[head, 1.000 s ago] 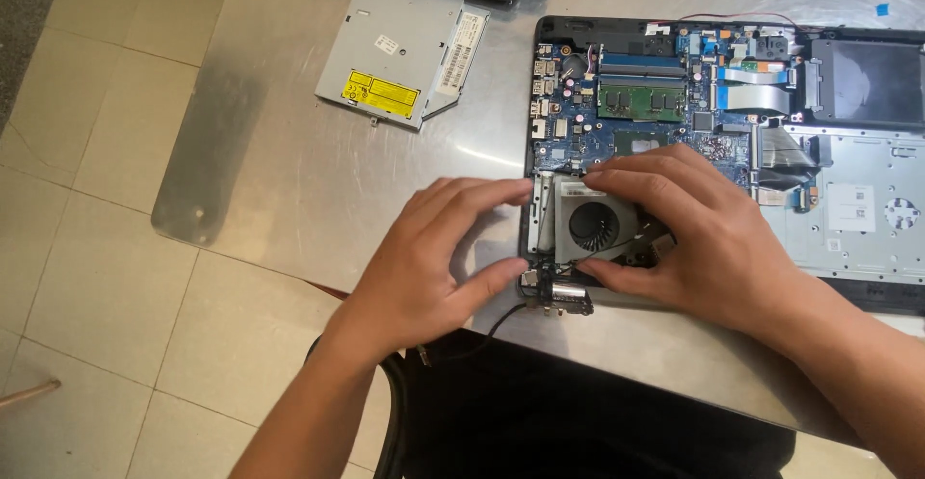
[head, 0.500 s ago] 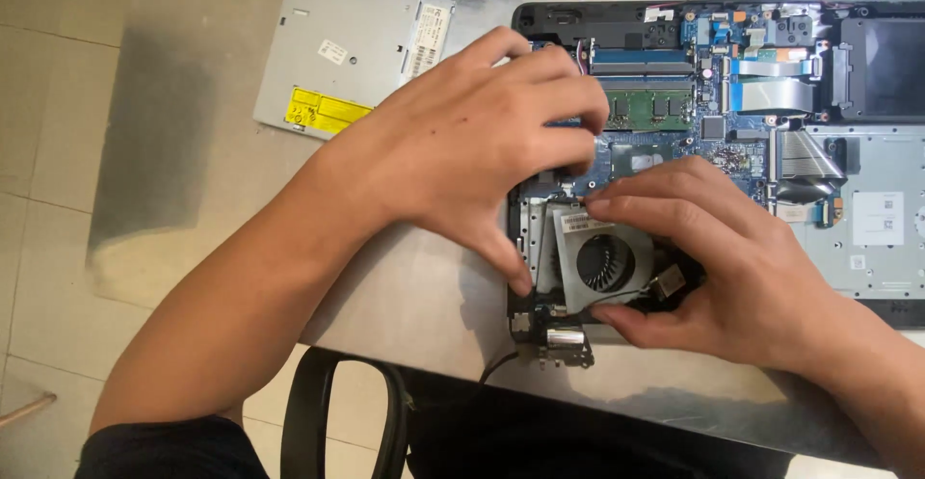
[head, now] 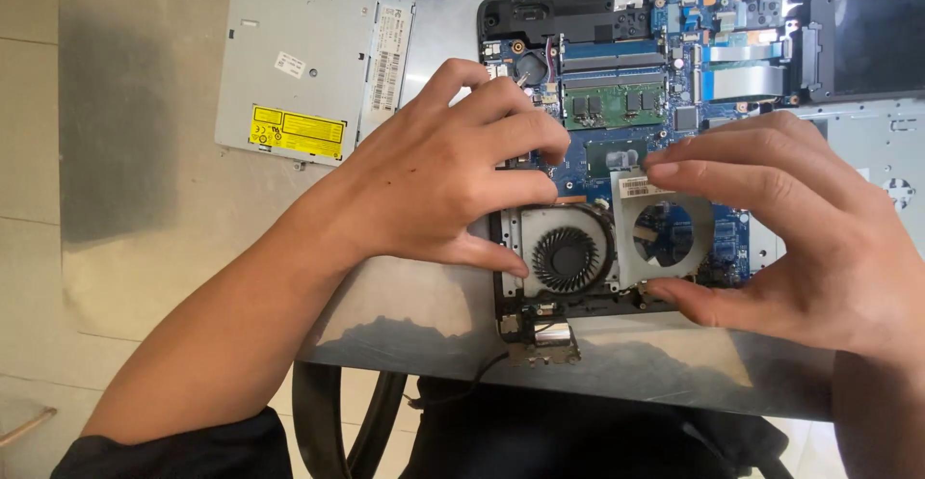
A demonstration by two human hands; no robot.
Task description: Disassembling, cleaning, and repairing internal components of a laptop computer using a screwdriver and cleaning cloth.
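Note:
An opened laptop [head: 858,151] lies on a metal table with its blue motherboard [head: 617,156] exposed. My left hand [head: 443,180] rests on the board's left side, its thumb pressing the black cooling fan [head: 564,252] in its housing. My right hand [head: 809,228] pinches a thin grey metal fan cover [head: 631,233] with a round hole between thumb and fingers, lifted just to the right of the fan. Green memory modules [head: 617,103] sit above my fingers.
A grey optical drive [head: 308,65] with a yellow label lies on the table [head: 193,199] to the left. A hinge bracket [head: 544,334] and cable hang at the table's front edge. A dark chair [head: 540,431] stands below, over tiled floor.
My right hand has lifted the fan cover off and to the right, baring the fan blades. My left hand has shifted down onto the fan housing.

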